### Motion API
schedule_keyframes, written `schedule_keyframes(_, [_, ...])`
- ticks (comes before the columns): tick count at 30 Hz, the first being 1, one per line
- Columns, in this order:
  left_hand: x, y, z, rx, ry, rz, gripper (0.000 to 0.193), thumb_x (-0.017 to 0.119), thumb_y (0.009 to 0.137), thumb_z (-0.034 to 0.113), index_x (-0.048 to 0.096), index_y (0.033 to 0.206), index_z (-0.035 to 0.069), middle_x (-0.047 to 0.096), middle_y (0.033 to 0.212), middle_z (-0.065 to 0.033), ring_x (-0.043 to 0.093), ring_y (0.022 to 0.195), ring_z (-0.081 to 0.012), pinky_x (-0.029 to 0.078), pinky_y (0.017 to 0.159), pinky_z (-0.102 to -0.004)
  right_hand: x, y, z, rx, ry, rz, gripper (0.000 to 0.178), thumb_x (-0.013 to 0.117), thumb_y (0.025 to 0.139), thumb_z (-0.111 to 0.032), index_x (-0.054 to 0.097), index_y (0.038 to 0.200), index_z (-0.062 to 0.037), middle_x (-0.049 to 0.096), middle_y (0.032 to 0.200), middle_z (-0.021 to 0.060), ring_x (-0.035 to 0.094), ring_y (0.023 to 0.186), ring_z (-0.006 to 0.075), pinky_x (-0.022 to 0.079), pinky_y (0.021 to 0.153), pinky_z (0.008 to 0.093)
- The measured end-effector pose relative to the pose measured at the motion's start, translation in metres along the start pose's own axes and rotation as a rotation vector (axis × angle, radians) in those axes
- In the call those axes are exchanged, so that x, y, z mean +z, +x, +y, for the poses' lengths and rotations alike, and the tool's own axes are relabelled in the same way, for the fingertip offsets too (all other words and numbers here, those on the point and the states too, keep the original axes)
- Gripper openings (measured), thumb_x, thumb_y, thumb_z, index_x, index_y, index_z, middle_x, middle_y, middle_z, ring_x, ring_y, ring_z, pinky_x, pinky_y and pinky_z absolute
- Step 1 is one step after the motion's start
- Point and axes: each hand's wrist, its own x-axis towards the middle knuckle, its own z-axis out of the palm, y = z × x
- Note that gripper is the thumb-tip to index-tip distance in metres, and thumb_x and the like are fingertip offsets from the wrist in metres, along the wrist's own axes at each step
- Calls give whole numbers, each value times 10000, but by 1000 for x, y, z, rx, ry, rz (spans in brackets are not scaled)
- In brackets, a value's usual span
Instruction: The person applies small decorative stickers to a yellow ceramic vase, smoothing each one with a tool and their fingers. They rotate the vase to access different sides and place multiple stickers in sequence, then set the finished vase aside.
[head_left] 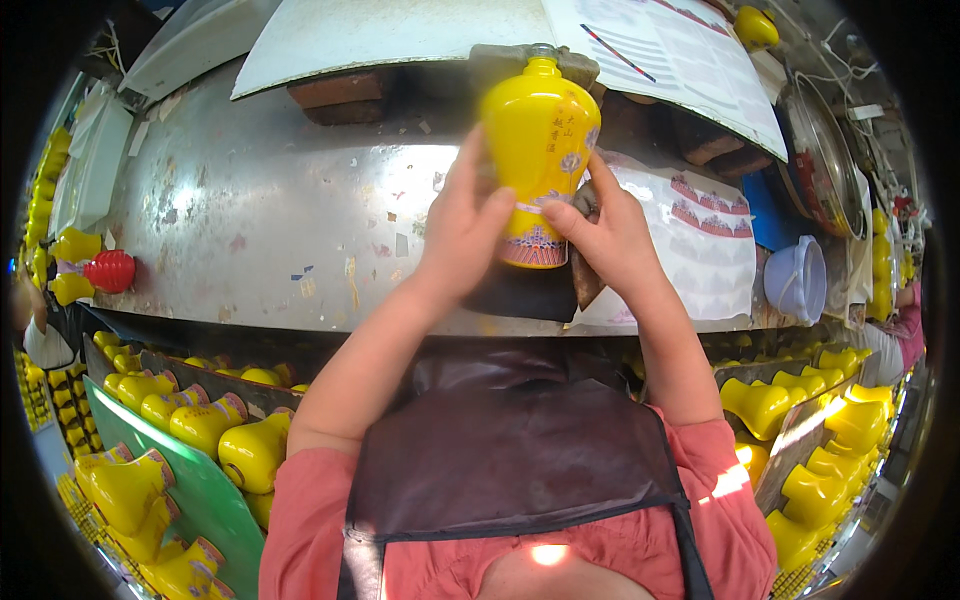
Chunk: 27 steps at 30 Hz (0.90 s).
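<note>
A glossy yellow vase-shaped bottle [540,125] with purple floral decals and a patterned band round its narrow foot lies between my hands, its neck pointing away from me. My left hand [465,220] wraps its left side, while my right hand [612,225] holds the right side low down. Both thumbs press close to a pale strip [530,207] above the patterned foot. The bottle's neck is over a dark grey block-like rest [490,62]. Beneath the foot lies a black cloth [520,297]. Fingers behind the bottle are hidden.
Printed decal sheets [740,275] lie right of my hands; another sheet with a striped pen [620,55] is on the raised white board [400,30]. A lilac bucket [796,280] stands at the table's right. Yellow bottles [205,425] fill racks on both sides.
</note>
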Motion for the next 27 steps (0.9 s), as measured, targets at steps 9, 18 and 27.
schedule_keyframes(9, [-1,12,12,-111,42,-110,678,481,1111,337,222,1652,19,459,1574,-177,486,1419,-271,373,1170,-368,-15,-7,-1,67,55,29,777,697,907,-298,411,1577,-29,679,848,176,657,729,217,526,720,330])
schedule_keyframes(18, [14,8,2,84,282,46,931,553,1037,452,62,1618,-86,550,1416,-350,594,1262,-486,462,1071,-502,-6,-2,8,103,178,43,837,712,898,-334,373,1599,-28,716,982,178,646,744,164,522,707,305])
schedule_keyframes(27, [12,8,5,33,377,-44,1097,682,966,429,-37,1608,-93,518,1450,-344,579,1273,-498,468,1080,-496,-3,-3,8,47,165,-45,865,752,946,-305,312,1621,10,557,1472,185,633,1087,133,538,920,284])
